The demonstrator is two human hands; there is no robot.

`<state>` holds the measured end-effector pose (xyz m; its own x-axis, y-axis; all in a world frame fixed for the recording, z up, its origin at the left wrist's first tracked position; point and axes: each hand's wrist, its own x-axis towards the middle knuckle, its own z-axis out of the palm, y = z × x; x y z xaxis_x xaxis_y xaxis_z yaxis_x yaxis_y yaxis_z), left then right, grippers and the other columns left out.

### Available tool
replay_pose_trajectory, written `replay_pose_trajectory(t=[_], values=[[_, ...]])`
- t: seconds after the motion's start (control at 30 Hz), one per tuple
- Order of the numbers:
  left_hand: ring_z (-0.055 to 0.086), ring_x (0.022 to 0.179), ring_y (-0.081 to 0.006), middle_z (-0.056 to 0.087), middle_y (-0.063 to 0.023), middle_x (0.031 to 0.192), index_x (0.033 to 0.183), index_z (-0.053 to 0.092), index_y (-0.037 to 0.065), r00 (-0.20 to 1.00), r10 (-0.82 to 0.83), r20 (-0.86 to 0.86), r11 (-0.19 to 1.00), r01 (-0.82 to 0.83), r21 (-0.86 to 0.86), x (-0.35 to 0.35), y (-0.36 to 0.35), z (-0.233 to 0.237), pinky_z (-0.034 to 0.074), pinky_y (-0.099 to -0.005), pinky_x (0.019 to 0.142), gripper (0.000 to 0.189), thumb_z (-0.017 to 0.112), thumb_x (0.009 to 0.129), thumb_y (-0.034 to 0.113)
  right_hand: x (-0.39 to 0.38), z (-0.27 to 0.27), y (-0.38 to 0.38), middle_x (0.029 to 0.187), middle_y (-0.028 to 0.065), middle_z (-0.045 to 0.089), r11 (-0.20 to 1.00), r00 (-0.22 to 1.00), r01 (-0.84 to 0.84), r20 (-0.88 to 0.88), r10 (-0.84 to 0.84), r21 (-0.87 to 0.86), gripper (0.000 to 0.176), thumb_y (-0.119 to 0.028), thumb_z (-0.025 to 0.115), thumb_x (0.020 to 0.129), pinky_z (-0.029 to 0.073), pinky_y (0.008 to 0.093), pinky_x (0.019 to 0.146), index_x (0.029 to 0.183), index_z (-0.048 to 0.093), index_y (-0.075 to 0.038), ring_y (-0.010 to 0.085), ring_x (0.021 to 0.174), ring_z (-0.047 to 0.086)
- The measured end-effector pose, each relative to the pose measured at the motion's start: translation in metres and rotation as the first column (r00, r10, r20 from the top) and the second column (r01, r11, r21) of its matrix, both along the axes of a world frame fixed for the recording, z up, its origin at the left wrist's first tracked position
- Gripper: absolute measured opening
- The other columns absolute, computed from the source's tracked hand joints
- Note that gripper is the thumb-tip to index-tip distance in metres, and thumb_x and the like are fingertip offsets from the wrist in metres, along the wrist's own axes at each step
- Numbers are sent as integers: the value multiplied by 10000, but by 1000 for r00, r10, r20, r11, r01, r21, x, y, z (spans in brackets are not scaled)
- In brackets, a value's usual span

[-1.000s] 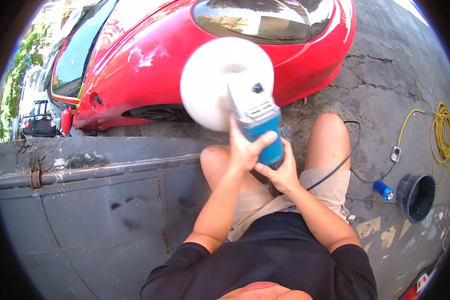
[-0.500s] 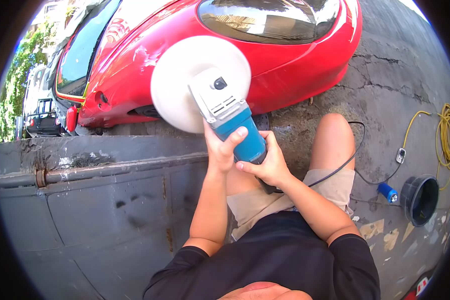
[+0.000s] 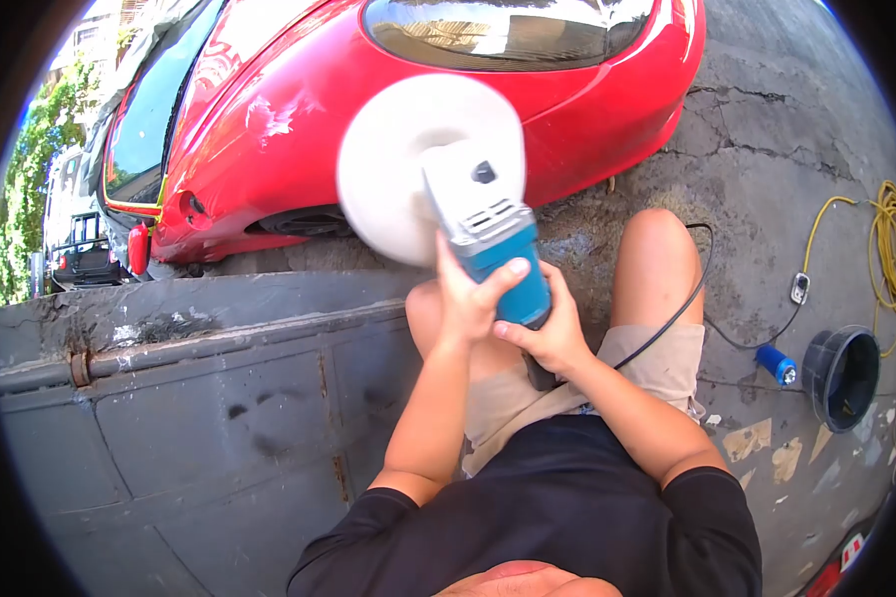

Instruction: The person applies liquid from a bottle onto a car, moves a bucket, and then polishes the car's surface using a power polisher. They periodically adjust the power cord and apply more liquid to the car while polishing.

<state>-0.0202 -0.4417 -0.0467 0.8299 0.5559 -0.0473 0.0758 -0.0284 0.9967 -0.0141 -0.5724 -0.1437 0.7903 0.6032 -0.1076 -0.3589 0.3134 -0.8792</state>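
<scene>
Both hands are wrapped around a teal and silver car polisher (image 3: 513, 261) in front of my body. My left hand (image 3: 468, 303) grips the body just behind the silver head, thumb laid over the top. Around the rear end of the body is my right hand (image 3: 558, 333), its thumb crossing toward the left one. The wide white polishing pad (image 3: 383, 164) overlaps the red car's side panel (image 3: 558, 129), and its edge looks blurred. A black power cord (image 3: 657, 348) runs from the tool's rear over my right thigh.
A grey metal gate (image 3: 209, 418) stands close on my left. To the right lie a blue bottle (image 3: 777, 365), a dark bucket (image 3: 846, 378), a cord connector (image 3: 799, 289) and a coiled yellow extension cord (image 3: 891, 239) on cracked concrete (image 3: 757, 149).
The polisher and both hands have shifted right along the car panel, and the tool is more upright in view. The camera view has shifted slightly. Both hands keep their hold.
</scene>
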Motion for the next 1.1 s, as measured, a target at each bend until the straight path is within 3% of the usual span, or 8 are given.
replay_pose_trajectory(t=[0.13, 0.3, 0.47, 0.9, 1.1], values=[[720, 1094, -235, 688, -167, 1247, 1452, 439, -8, 1000, -22, -17, 999, 21, -45, -11, 15, 12, 617, -398, 966, 846, 946, 806, 196, 1, 10, 11, 1372, 178, 648, 997, 997, -75, 13, 75, 16, 1066, -378, 1036, 726, 532, 430, 1101, 1537, 454, -2, 267, 1279, 652], [720, 1097, -234, 695, -170, 1234, 1425, 442, -12, 997, -74, -22, 997, 74, -36, 17, -15, -4, 610, -404, 982, 843, 961, 804, 221, 1, -6, -12, 1333, 155, 656, 999, 993, 49, -106, -46, 24, 1042, -395, 1024, 742, 539, 406, 1077, 1523, 455, -6, 242, 1236, 660], [714, 1118, -234, 704, -171, 1253, 1396, 464, -13, 978, -153, -142, 987, 158, 25, 46, -25, -12, 593, -402, 989, 842, 960, 775, 267, 12, -10, -21, 1319, 139, 648, 985, 972, 160, -187, -145, 68, 976, -400, 1001, 772, 545, 390, 1051, 1481, 460, -4, 218, 1207, 652], [726, 1107, -244, 697, -179, 1255, 1424, 444, -10, 994, -76, -83, 996, 79, 36, 26, -9, 4, 617, -411, 967, 865, 962, 780, 244, 9, -2, -7, 1381, 182, 615, 999, 996, 27, -87, -24, 40, 1073, -445, 1002, 754, 522, 422, 1101, 1529, 417, 11, 263, 1286, 634], [715, 1130, -248, 674, -179, 1287, 1495, 403, 5, 997, 11, -80, 1000, -10, 15, 0, 0, 13, 605, -411, 993, 898, 936, 803, 211, -2, 0, 6, 1403, 159, 603, 999, 999, -19, -31, 21, 47, 1051, -365, 1020, 753, 509, 415, 1116, 1544, 430, -2, 245, 1297, 616]])
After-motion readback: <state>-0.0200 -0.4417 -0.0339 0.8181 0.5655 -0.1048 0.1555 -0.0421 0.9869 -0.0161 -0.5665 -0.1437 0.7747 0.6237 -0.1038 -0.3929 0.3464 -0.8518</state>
